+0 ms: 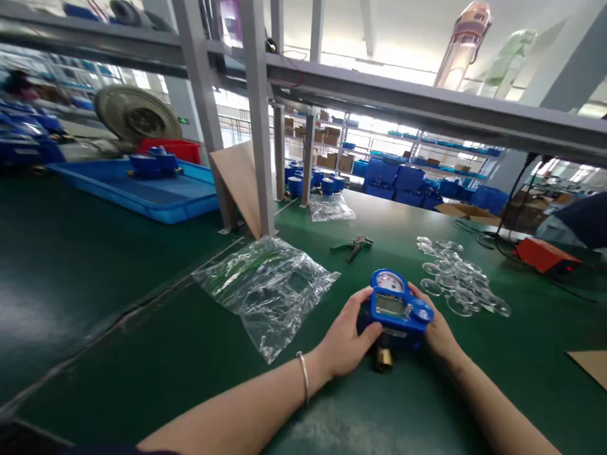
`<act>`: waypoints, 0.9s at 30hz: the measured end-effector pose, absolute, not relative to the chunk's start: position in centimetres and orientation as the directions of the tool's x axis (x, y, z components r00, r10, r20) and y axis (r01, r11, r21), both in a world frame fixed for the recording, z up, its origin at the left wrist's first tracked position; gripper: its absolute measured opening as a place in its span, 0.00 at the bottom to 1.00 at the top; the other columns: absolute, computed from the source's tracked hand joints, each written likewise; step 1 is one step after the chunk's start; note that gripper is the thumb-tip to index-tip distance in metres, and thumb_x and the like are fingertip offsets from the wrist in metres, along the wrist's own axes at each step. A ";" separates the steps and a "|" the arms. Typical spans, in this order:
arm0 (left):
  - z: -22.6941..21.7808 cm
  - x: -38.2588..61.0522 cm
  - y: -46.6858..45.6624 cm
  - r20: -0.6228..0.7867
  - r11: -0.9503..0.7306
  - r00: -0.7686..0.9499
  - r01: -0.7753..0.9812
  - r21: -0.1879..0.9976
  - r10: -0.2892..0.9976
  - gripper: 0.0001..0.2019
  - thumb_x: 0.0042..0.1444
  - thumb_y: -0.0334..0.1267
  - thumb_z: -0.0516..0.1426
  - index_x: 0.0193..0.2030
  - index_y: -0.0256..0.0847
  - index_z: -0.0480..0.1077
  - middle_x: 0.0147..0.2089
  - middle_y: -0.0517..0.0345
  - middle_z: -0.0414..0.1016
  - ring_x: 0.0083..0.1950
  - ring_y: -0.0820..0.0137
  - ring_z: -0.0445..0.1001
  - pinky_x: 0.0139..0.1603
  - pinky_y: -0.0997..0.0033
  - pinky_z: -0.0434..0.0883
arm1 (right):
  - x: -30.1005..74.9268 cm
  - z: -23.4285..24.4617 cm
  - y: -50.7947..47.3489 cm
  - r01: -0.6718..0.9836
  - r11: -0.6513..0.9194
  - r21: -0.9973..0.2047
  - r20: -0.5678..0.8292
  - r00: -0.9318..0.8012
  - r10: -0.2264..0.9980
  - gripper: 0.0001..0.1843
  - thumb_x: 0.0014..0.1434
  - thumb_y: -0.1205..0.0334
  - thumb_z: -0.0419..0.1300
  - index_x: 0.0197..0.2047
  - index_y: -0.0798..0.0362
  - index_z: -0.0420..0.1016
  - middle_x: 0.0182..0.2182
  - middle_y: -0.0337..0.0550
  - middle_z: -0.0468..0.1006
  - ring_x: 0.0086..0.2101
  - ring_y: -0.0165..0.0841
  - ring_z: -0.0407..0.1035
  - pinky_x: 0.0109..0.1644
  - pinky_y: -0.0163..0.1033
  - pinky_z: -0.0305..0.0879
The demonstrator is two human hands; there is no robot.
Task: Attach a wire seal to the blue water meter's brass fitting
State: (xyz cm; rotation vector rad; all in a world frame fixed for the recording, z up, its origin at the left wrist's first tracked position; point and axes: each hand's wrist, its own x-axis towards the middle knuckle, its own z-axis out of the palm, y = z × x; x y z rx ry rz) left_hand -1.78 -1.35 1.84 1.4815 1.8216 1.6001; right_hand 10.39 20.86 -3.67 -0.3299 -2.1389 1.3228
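A blue water meter (398, 309) with a round dial, a small display window and a brass pipe end is between my two hands, over the green table. My left hand (348, 338) grips its left side, thumb on the front. On the right side, my right hand (439, 332) is wrapped round the casing, its fingers partly hidden behind the meter. To the left of the meter lies a clear plastic bag (275, 284). Pliers (355, 246) rest beyond it, and a heap of clear round discs (459, 278) lies to the right.
Grey shelf posts (258, 126) rise from the table. A blue tray (175, 208) with a blue meter stands at the left. Further back are more blue meters (327, 184) and another plastic bag (332, 208). An orange device (545, 254) with black cables sits at the right, near a cardboard piece (590, 366).
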 end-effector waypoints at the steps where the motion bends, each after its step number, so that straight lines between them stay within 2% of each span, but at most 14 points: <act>1: 2.3 -2.1 -2.1 0.396 -0.102 -0.451 0.548 0.830 0.800 0.25 0.60 0.45 0.53 0.62 0.44 0.54 0.64 0.51 0.56 0.62 0.63 0.58 0.60 0.62 0.62 | 10.0 -3.8 20.3 -0.109 0.396 -0.912 0.311 -0.812 0.493 0.32 0.58 0.50 0.58 0.63 0.45 0.56 0.59 0.44 0.61 0.57 0.42 0.57 0.63 0.50 0.51; 3: 3.4 -4.1 -3.4 0.410 0.024 -0.515 0.644 0.765 0.753 0.17 0.62 0.45 0.49 0.56 0.43 0.62 0.59 0.50 0.62 0.59 0.62 0.61 0.59 0.61 0.62 | 9.6 -3.8 19.6 -0.117 0.251 -0.961 0.233 -0.833 0.502 0.30 0.60 0.48 0.55 0.63 0.46 0.56 0.58 0.44 0.63 0.55 0.42 0.60 0.60 0.49 0.57; 5: 4.2 -7.6 -4.5 0.407 0.172 -0.579 0.698 0.695 0.707 0.14 0.63 0.43 0.47 0.46 0.40 0.68 0.48 0.50 0.69 0.52 0.62 0.66 0.58 0.56 0.61 | 9.6 -3.6 19.2 -0.110 0.195 -0.975 0.201 -0.812 0.548 0.30 0.60 0.46 0.53 0.62 0.47 0.58 0.55 0.46 0.66 0.51 0.42 0.64 0.54 0.47 0.63; 9: 4.4 -14.8 -5.4 0.336 0.385 -0.614 0.745 0.544 0.714 0.09 0.59 0.39 0.54 0.35 0.35 0.69 0.41 0.51 0.70 0.45 0.64 0.68 0.52 0.56 0.63 | 10.1 -2.9 18.9 -0.114 0.222 -0.968 0.235 -0.721 0.651 0.30 0.59 0.42 0.52 0.60 0.50 0.62 0.46 0.46 0.72 0.41 0.38 0.68 0.43 0.42 0.67; 12: 4.2 -17.1 -5.2 0.301 0.445 -0.603 0.772 0.454 0.739 0.11 0.58 0.41 0.56 0.31 0.35 0.68 0.37 0.55 0.69 0.41 0.67 0.68 0.47 0.59 0.66 | 10.6 -2.2 18.5 -0.133 0.239 -0.962 0.266 -0.663 0.700 0.29 0.59 0.42 0.52 0.57 0.52 0.64 0.38 0.44 0.74 0.34 0.36 0.68 0.39 0.41 0.66; 14: 4.6 -17.3 -5.1 0.311 0.449 -0.594 0.784 0.428 0.742 0.12 0.59 0.43 0.56 0.31 0.35 0.68 0.35 0.56 0.70 0.38 0.69 0.69 0.44 0.62 0.67 | 11.3 -1.9 18.1 -0.135 0.259 -0.957 0.285 -0.620 0.731 0.28 0.59 0.43 0.53 0.55 0.53 0.66 0.37 0.45 0.74 0.34 0.37 0.67 0.38 0.42 0.66; 18: 8.0 -16.7 -5.9 0.422 0.421 -0.607 0.784 0.456 0.673 0.12 0.58 0.45 0.55 0.33 0.37 0.69 0.35 0.55 0.72 0.36 0.68 0.70 0.43 0.65 0.68 | 14.1 -1.4 16.9 -0.102 0.314 -0.944 0.323 -0.489 0.810 0.23 0.60 0.46 0.54 0.52 0.52 0.68 0.42 0.47 0.73 0.40 0.40 0.67 0.44 0.45 0.64; 22: 13.1 -15.4 -9.1 0.578 0.410 -0.696 0.718 0.562 0.426 0.12 0.57 0.45 0.54 0.38 0.38 0.70 0.37 0.53 0.73 0.38 0.64 0.72 0.40 0.66 0.68 | 17.1 0.1 13.6 -0.025 0.393 -0.919 0.372 -0.382 0.846 0.20 0.61 0.48 0.55 0.52 0.50 0.68 0.45 0.47 0.71 0.43 0.41 0.66 0.46 0.45 0.63; 25: 14.8 -11.2 -10.9 0.617 0.333 -0.714 0.700 0.632 0.331 0.14 0.57 0.47 0.54 0.43 0.39 0.67 0.37 0.56 0.72 0.37 0.66 0.72 0.37 0.68 0.70 | 18.2 2.0 9.0 -0.088 0.393 -0.915 0.383 -0.489 0.783 0.17 0.61 0.50 0.55 0.50 0.49 0.70 0.43 0.45 0.71 0.42 0.38 0.66 0.46 0.42 0.63; 27: 13.9 -6.5 -10.8 0.569 0.231 -0.713 0.685 0.691 0.410 0.13 0.57 0.47 0.56 0.42 0.41 0.68 0.34 0.58 0.72 0.34 0.68 0.73 0.33 0.71 0.70 | 18.2 3.2 5.6 -0.179 0.298 -0.938 0.344 -0.610 0.714 0.16 0.63 0.51 0.54 0.49 0.49 0.71 0.39 0.44 0.72 0.37 0.35 0.67 0.41 0.38 0.65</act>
